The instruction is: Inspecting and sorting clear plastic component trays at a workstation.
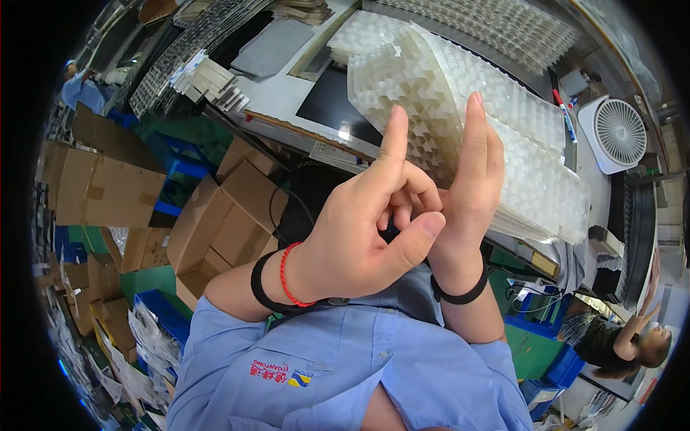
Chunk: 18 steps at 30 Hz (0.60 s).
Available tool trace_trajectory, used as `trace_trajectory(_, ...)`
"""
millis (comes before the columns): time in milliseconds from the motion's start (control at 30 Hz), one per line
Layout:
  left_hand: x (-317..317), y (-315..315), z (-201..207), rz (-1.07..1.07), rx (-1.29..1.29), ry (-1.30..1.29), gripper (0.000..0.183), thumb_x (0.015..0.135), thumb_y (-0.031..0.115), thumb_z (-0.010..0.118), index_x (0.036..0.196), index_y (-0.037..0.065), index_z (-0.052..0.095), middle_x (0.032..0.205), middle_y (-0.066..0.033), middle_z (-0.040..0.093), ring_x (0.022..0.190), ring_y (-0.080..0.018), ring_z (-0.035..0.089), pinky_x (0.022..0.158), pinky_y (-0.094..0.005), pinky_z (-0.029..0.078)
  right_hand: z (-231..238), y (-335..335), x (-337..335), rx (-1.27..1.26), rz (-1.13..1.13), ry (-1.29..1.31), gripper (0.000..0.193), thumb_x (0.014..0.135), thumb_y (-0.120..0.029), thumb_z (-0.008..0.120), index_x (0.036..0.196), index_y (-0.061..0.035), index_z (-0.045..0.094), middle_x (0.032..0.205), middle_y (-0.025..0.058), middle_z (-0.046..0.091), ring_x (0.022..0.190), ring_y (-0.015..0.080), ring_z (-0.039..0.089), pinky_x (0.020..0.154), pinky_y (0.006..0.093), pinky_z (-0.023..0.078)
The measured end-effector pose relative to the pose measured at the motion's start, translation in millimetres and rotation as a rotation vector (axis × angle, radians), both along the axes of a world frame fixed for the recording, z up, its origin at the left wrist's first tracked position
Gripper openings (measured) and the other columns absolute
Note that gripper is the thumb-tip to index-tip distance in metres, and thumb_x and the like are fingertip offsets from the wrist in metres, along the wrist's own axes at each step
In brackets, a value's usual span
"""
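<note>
My left hand (pixel 359 226) is raised in front of my chest, index finger stretched upward, the other fingers loosely curled and the thumb apart. No object shows in it. Close beside it, my right hand (pixel 471 183) is upright with its fingers stretched out; part of its palm is hidden behind the left thumb. Just beyond both hands, a translucent whitish sheet with a cell-like pattern (pixel 392 86) stands tilted and curved. It rises from a stack of similar bumpy sheets (pixel 539 179) on the workbench. Whether my right hand touches the curved sheet, I cannot tell.
A white fan (pixel 614 135) and a red marker (pixel 558 98) are at the bench's right. Grey sheets (pixel 273 49) and stacked pale strips (pixel 208 82) sit at the far left. Open cardboard boxes (pixel 208 230) stand at my left. Another person (pixel 611 337) is at the right.
</note>
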<state>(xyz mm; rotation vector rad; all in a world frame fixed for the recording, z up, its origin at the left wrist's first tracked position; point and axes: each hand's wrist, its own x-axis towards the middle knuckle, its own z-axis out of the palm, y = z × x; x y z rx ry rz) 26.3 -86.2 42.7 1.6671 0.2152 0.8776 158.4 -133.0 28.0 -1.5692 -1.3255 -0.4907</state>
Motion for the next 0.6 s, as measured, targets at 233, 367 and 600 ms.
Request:
trace_trajectory(233,-2.3,-0.3,5.0,-0.062,0.084,0.108,0.084,0.092,0.023,0.055,0.146,-0.011,0.001,0.093,-0.0065,0.061,0.072,-0.0052,0.049,0.063,-0.0170,0.039,1.6,-3.4,-0.2,-0.038,-0.035,-0.001,0.088,0.056,-0.013,0.076,0.137,0.0033,0.044,0.114,0.0195,0.058,0.096,0.0339,0.058,0.076,0.0409,0.045)
trace_trajectory(367,-0.7,-0.4,6.6,-0.051,0.104,0.102,0.083,0.092,0.022,0.055,0.147,-0.011,0.003,0.093,-0.0063,0.060,0.072,-0.0054,0.049,0.063,-0.0170,0.039,-0.8,-2.7,0.8,-0.045,-0.036,0.001,0.089,0.056,-0.014,0.076,0.138,0.0026,0.044,0.114,0.0194,0.057,0.097,0.0334,0.058,0.076,0.0403,0.045)
trace_trajectory(600,3.3,4.0,4.3,-0.077,0.071,0.053,0.082,0.091,0.021,0.055,0.147,-0.009,0.003,0.093,-0.0058,0.060,0.070,-0.0060,0.049,0.063,-0.0176,0.039,-0.6,-2.7,0.0,-0.055,-0.047,0.014,0.084,0.061,-0.015,0.074,0.138,0.0018,0.044,0.116,0.0179,0.057,0.099,0.0323,0.057,0.078,0.0399,0.044)
